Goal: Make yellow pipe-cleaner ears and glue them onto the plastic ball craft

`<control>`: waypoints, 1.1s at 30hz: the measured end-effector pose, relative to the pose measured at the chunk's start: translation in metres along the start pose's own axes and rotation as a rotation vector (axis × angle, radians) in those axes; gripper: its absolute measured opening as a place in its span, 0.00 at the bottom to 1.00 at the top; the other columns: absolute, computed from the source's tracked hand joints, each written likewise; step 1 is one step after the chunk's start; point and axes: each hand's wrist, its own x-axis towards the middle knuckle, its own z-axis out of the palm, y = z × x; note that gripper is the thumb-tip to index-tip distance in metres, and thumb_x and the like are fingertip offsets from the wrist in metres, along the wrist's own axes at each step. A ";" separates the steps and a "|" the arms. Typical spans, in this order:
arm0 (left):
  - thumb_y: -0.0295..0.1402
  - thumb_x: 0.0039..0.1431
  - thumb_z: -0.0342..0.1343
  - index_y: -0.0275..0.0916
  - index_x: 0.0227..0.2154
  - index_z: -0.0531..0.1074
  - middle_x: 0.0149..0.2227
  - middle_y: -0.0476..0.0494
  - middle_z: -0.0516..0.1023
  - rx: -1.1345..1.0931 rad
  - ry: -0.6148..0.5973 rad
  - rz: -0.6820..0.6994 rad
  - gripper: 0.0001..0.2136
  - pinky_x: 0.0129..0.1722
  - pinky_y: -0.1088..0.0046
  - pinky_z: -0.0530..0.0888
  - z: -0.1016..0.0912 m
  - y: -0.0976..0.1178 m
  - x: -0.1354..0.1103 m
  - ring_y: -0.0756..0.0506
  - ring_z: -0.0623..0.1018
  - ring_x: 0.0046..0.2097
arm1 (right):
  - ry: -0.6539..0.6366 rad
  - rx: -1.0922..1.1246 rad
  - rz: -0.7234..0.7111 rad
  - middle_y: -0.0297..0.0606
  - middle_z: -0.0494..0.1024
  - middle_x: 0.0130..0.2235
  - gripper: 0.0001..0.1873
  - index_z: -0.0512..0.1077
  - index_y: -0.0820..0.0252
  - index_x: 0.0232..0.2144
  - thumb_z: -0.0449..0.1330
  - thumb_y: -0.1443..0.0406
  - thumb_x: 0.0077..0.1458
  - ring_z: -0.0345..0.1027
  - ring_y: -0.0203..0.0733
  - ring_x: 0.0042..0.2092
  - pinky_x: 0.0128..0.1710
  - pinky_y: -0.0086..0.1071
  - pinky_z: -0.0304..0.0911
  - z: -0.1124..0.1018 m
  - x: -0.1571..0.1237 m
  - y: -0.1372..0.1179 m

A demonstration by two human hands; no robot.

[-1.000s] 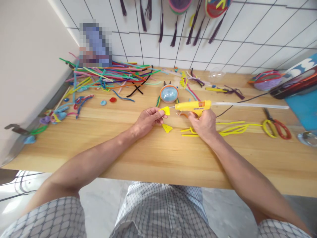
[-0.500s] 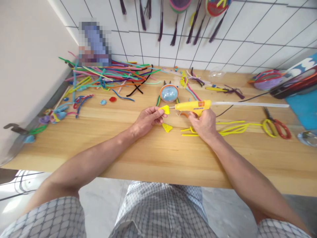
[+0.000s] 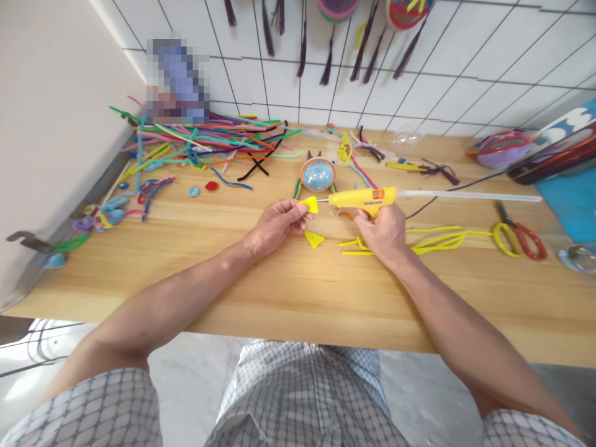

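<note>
My left hand (image 3: pixel 275 225) pinches a small yellow piece (image 3: pixel 310 204) above the wooden table (image 3: pixel 288 292). My right hand (image 3: pixel 382 233) grips a yellow glue gun (image 3: pixel 363 198), its nozzle touching or almost touching that piece. A long clear glue stick (image 3: pixel 470 197) juts out of the gun's back to the right. A second small yellow piece (image 3: pixel 314 239) lies on the table between my hands. Behind it sits a round blue dome with an orange rim (image 3: pixel 317 175). Yellow pipe cleaners (image 3: pixel 437 241) lie to the right of my right hand.
A heap of coloured pipe cleaners (image 3: pixel 205 143) covers the back left. Scissors with yellow and red handles (image 3: pixel 519 236) lie at the right. A purple woven basket (image 3: pixel 505 152) and a blue tray (image 3: pixel 575 208) stand at the far right. Tassels hang on the tiled wall (image 3: pixel 419 81).
</note>
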 end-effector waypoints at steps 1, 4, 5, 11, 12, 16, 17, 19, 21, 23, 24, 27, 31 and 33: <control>0.51 0.46 0.80 0.37 0.30 0.78 0.32 0.47 0.84 -0.001 0.001 -0.002 0.24 0.30 0.77 0.72 0.000 0.000 0.000 0.54 0.76 0.28 | -0.007 0.000 0.000 0.46 0.81 0.32 0.05 0.72 0.55 0.31 0.59 0.61 0.53 0.79 0.57 0.39 0.42 0.45 0.72 0.000 0.000 0.000; 0.51 0.45 0.80 0.37 0.30 0.78 0.31 0.47 0.84 -0.004 -0.001 -0.008 0.24 0.30 0.77 0.72 0.000 0.000 0.000 0.54 0.76 0.27 | -0.014 0.006 0.002 0.46 0.81 0.32 0.05 0.73 0.55 0.32 0.59 0.62 0.53 0.79 0.56 0.39 0.42 0.44 0.72 0.000 0.000 0.001; 0.51 0.46 0.80 0.37 0.30 0.78 0.32 0.47 0.84 -0.005 -0.005 -0.008 0.24 0.30 0.77 0.72 0.000 0.000 0.000 0.54 0.76 0.27 | -0.012 0.008 0.001 0.46 0.81 0.32 0.05 0.73 0.55 0.32 0.59 0.62 0.53 0.78 0.56 0.39 0.42 0.44 0.71 0.000 0.000 0.001; 0.50 0.48 0.80 0.36 0.31 0.78 0.32 0.47 0.84 -0.015 -0.022 0.003 0.24 0.30 0.78 0.73 -0.001 0.000 0.000 0.54 0.77 0.28 | -0.001 0.004 0.002 0.45 0.82 0.31 0.04 0.73 0.55 0.31 0.59 0.62 0.53 0.77 0.54 0.36 0.41 0.44 0.72 0.000 0.000 0.001; 0.50 0.47 0.80 0.36 0.30 0.78 0.32 0.47 0.84 -0.018 -0.019 -0.001 0.24 0.30 0.78 0.73 -0.001 0.000 0.000 0.54 0.77 0.27 | 0.002 0.004 0.001 0.45 0.82 0.31 0.04 0.73 0.55 0.31 0.59 0.62 0.52 0.77 0.54 0.36 0.41 0.43 0.72 0.001 0.000 0.001; 0.50 0.45 0.81 0.35 0.30 0.78 0.31 0.48 0.84 -0.030 -0.017 -0.012 0.25 0.29 0.79 0.73 -0.001 0.000 0.001 0.55 0.77 0.27 | 0.015 0.003 -0.014 0.46 0.83 0.32 0.03 0.73 0.55 0.30 0.59 0.63 0.52 0.78 0.53 0.36 0.41 0.42 0.72 0.001 0.000 0.002; 0.50 0.45 0.81 0.35 0.30 0.78 0.32 0.47 0.84 -0.031 -0.021 -0.010 0.25 0.29 0.79 0.73 -0.001 0.000 0.001 0.54 0.77 0.27 | 0.015 0.005 -0.018 0.46 0.83 0.32 0.03 0.72 0.55 0.30 0.60 0.63 0.52 0.78 0.53 0.36 0.41 0.42 0.72 0.001 0.000 0.002; 0.49 0.46 0.81 0.35 0.30 0.78 0.32 0.47 0.85 -0.031 -0.026 -0.003 0.24 0.30 0.79 0.74 -0.001 0.000 0.001 0.54 0.77 0.27 | 0.012 0.008 -0.029 0.46 0.83 0.32 0.03 0.73 0.55 0.30 0.60 0.62 0.53 0.78 0.53 0.36 0.41 0.42 0.72 0.001 0.000 0.003; 0.49 0.46 0.81 0.35 0.30 0.79 0.32 0.47 0.85 -0.030 -0.030 -0.003 0.24 0.30 0.79 0.74 -0.002 0.000 0.001 0.54 0.77 0.27 | 0.013 0.006 -0.034 0.46 0.83 0.32 0.04 0.73 0.55 0.31 0.60 0.62 0.54 0.78 0.53 0.36 0.41 0.42 0.72 0.001 0.000 0.003; 0.49 0.46 0.81 0.35 0.30 0.79 0.32 0.47 0.85 -0.028 -0.031 -0.007 0.24 0.29 0.79 0.74 -0.002 -0.001 0.001 0.54 0.77 0.27 | 0.014 0.004 -0.031 0.46 0.83 0.32 0.04 0.74 0.56 0.31 0.59 0.62 0.54 0.78 0.53 0.36 0.41 0.42 0.72 0.000 -0.001 0.002; 0.49 0.46 0.81 0.35 0.30 0.79 0.32 0.47 0.85 -0.028 -0.031 -0.009 0.24 0.29 0.79 0.74 -0.002 -0.001 0.001 0.54 0.77 0.27 | 0.012 0.004 -0.031 0.46 0.83 0.32 0.04 0.74 0.55 0.31 0.60 0.62 0.54 0.77 0.53 0.36 0.41 0.42 0.72 0.000 -0.001 0.002; 0.49 0.46 0.81 0.35 0.30 0.79 0.31 0.46 0.85 -0.034 -0.030 -0.009 0.24 0.29 0.79 0.74 -0.002 -0.001 0.001 0.54 0.77 0.27 | 0.014 0.009 -0.029 0.45 0.82 0.31 0.04 0.72 0.55 0.29 0.60 0.62 0.54 0.77 0.52 0.36 0.41 0.42 0.72 0.000 -0.001 0.002; 0.49 0.46 0.81 0.35 0.30 0.79 0.31 0.46 0.85 -0.047 -0.035 -0.005 0.24 0.29 0.79 0.74 -0.002 -0.001 0.001 0.54 0.77 0.27 | 0.015 0.018 -0.025 0.45 0.81 0.31 0.04 0.72 0.55 0.29 0.60 0.62 0.54 0.77 0.53 0.36 0.41 0.42 0.72 -0.001 -0.001 0.002; 0.48 0.48 0.80 0.35 0.30 0.79 0.31 0.46 0.84 -0.055 -0.040 -0.002 0.23 0.29 0.78 0.73 -0.002 0.000 0.001 0.54 0.77 0.27 | 0.011 0.017 -0.029 0.46 0.81 0.31 0.04 0.72 0.55 0.30 0.59 0.62 0.53 0.77 0.52 0.36 0.41 0.42 0.72 -0.001 -0.001 0.002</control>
